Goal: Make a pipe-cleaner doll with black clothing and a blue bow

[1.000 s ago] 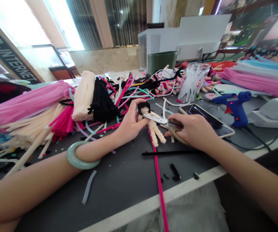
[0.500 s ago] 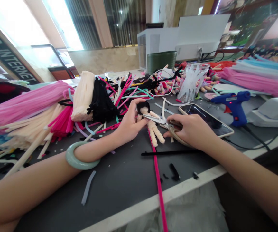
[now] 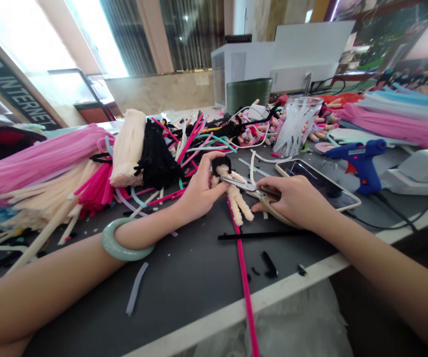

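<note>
In the head view, the left hand (image 3: 200,197) has its grip pinching a cream doll (image 3: 233,196) over the table (image 3: 191,277), beside a pink strip (image 3: 244,285). The right hand (image 3: 297,201) grips scissors (image 3: 250,187), blades crossing the doll's upper body, though whether they touch it is hard to tell.

A tall, narrow window (image 3: 94,34) is glowing white at upper left; a rounded dark-green chair (image 3: 249,94) is standing before a white boxy partition (image 3: 249,59).

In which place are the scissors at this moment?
In the head view, the scissors are just right of centre, in the right hand, blades at the cream doll.
</note>
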`<state>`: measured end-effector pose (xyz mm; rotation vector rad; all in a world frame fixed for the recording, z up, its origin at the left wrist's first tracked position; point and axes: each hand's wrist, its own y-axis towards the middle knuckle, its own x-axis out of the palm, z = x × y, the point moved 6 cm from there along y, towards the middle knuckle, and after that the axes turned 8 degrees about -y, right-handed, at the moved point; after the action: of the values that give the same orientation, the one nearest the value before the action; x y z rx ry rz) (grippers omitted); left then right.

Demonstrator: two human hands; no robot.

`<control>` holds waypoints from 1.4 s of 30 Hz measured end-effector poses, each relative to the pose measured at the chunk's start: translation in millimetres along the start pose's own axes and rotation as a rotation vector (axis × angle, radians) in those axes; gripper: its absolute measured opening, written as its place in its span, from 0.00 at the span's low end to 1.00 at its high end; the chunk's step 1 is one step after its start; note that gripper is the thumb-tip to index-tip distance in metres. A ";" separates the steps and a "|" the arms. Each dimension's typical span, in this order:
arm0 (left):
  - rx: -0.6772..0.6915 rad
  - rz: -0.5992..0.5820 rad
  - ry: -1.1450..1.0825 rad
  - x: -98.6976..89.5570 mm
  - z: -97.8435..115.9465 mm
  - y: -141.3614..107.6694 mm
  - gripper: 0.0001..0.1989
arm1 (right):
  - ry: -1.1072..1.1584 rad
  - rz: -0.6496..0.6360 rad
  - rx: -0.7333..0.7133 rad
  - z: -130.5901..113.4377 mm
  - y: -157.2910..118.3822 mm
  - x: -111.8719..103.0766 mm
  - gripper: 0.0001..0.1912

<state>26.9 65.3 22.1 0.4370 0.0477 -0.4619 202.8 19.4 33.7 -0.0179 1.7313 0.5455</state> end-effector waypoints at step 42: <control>-0.030 0.017 -0.066 1.3 2.2 0.4 0.26 | 0.008 -0.045 -0.002 -0.6 0.7 2.0 0.22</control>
<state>28.1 64.2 24.1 0.3919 -0.0129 -0.4578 201.5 20.4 32.2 -0.0601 1.7343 0.5150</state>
